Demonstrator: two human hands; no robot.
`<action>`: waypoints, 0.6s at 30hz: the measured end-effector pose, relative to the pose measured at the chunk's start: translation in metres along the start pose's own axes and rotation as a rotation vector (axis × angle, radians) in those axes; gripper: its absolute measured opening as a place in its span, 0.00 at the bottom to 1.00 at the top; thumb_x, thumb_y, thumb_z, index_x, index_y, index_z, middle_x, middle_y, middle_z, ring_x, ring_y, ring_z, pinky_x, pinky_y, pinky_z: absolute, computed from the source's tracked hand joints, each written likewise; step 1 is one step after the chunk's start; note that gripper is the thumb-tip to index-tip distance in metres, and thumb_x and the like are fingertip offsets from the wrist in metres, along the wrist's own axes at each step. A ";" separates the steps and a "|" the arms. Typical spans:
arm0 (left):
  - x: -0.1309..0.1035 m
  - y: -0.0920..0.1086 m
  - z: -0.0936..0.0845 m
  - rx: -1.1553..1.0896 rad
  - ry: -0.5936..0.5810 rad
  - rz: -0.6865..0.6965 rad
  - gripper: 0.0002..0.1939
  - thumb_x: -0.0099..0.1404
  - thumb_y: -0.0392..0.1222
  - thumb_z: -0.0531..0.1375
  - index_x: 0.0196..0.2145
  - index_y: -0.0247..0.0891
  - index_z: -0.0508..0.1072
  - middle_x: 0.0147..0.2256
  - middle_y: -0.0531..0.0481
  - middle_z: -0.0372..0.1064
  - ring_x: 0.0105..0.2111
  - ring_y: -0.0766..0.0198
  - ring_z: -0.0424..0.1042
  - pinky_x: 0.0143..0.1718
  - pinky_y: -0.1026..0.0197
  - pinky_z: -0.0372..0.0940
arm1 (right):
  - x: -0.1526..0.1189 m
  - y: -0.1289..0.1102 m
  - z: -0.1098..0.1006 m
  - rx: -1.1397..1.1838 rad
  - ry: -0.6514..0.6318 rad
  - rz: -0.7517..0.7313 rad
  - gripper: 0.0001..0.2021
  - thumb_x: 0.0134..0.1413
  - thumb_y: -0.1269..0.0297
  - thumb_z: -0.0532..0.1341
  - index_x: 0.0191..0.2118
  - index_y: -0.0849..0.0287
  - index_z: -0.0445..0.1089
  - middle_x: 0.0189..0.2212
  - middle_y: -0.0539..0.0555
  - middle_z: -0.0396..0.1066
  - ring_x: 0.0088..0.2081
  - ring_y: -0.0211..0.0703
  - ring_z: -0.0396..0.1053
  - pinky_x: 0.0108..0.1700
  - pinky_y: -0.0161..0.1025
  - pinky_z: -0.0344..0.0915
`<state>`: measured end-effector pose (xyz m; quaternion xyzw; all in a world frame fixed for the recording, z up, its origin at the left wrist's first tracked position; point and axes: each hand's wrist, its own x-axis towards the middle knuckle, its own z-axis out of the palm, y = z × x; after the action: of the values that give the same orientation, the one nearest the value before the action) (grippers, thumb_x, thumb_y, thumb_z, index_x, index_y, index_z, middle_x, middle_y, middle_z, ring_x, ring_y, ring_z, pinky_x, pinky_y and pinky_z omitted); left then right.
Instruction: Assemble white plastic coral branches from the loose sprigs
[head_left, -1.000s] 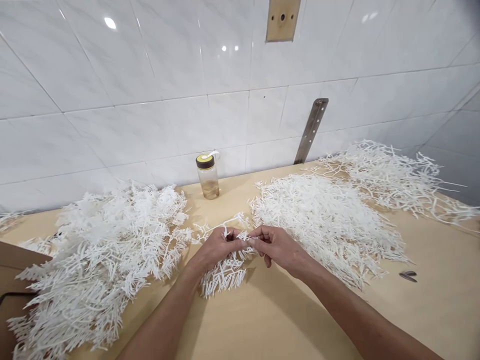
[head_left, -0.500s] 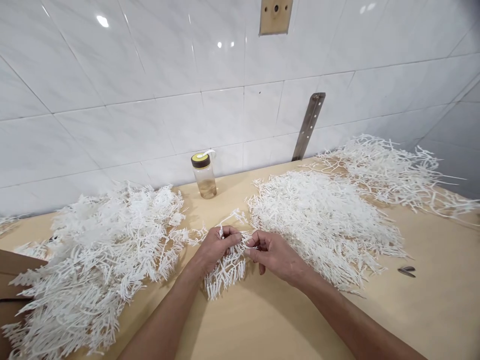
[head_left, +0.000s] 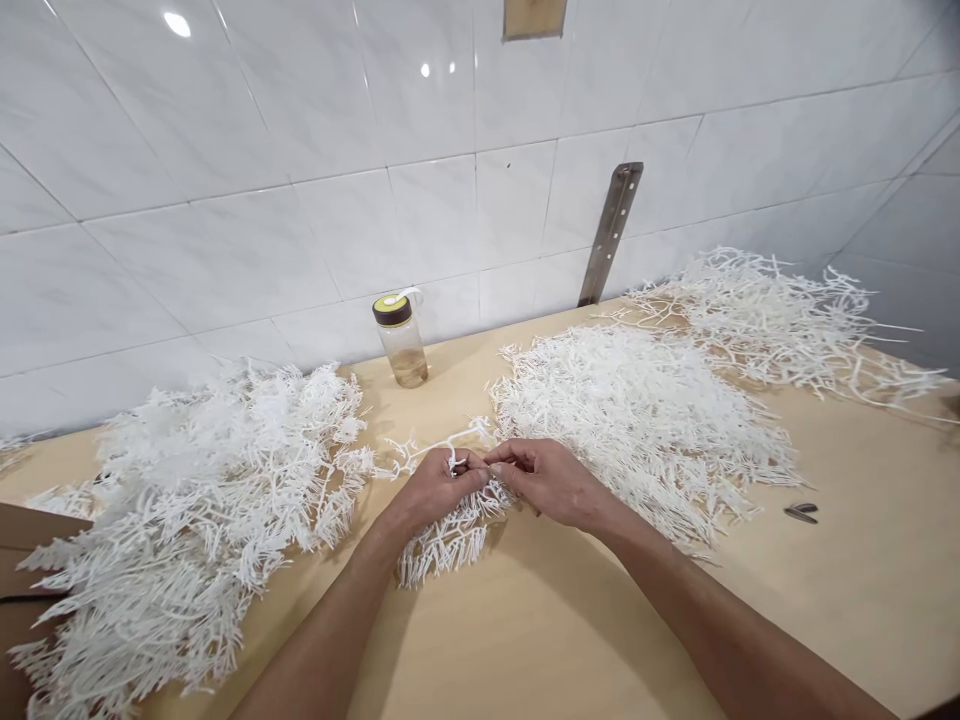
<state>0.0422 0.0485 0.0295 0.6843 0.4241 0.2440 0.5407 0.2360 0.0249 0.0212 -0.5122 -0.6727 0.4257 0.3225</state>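
Both hands meet over the middle of the wooden table [head_left: 525, 620]. My left hand [head_left: 442, 487] is closed on a white branched piece [head_left: 446, 548], whose comb-like prongs hang below the fingers. My right hand [head_left: 540, 480] is pinched at the same spot, its fingertips touching those of the left; what lies between them is too small to make out. Thin white branches [head_left: 409, 453] stick out behind the left hand. A large heap of white branched pieces [head_left: 202, 500] lies to the left, and a heap of short white pieces [head_left: 637, 420] lies just right of the hands.
A bottle with a yellow and black lid [head_left: 401, 345] stands near the tiled wall [head_left: 337, 230]. Long bare white stems [head_left: 780, 320] are piled at the back right. Small dark clippers [head_left: 802, 513] lie at the right. A metal strip [head_left: 611, 235] leans upright against the wall.
My right hand has come closer to the left, and their fingertips now meet. The white piece has shifted slightly in the grip. The whole view has moved a little.
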 end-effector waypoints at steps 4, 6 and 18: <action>0.000 0.002 0.000 -0.003 0.007 -0.018 0.12 0.60 0.48 0.60 0.26 0.35 0.71 0.23 0.57 0.59 0.24 0.69 0.55 0.28 0.64 0.51 | 0.002 -0.001 0.003 -0.048 0.039 0.003 0.12 0.59 0.59 0.58 0.36 0.59 0.77 0.22 0.49 0.71 0.22 0.36 0.64 0.26 0.34 0.59; 0.000 0.002 0.000 0.003 0.005 -0.032 0.13 0.60 0.48 0.60 0.26 0.35 0.70 0.22 0.57 0.58 0.24 0.69 0.55 0.28 0.64 0.51 | 0.002 -0.001 0.003 -0.104 0.071 -0.020 0.11 0.59 0.60 0.58 0.34 0.59 0.76 0.23 0.50 0.72 0.25 0.37 0.65 0.28 0.35 0.58; -0.001 0.002 -0.004 -0.019 -0.072 -0.104 0.12 0.58 0.48 0.62 0.27 0.35 0.72 0.21 0.57 0.55 0.23 0.70 0.50 0.25 0.63 0.45 | -0.002 -0.005 0.010 -0.355 0.151 -0.128 0.09 0.62 0.68 0.55 0.32 0.58 0.70 0.27 0.50 0.72 0.29 0.39 0.65 0.33 0.36 0.56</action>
<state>0.0396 0.0497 0.0326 0.6645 0.4370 0.1947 0.5741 0.2259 0.0201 0.0215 -0.5478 -0.7422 0.2393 0.3029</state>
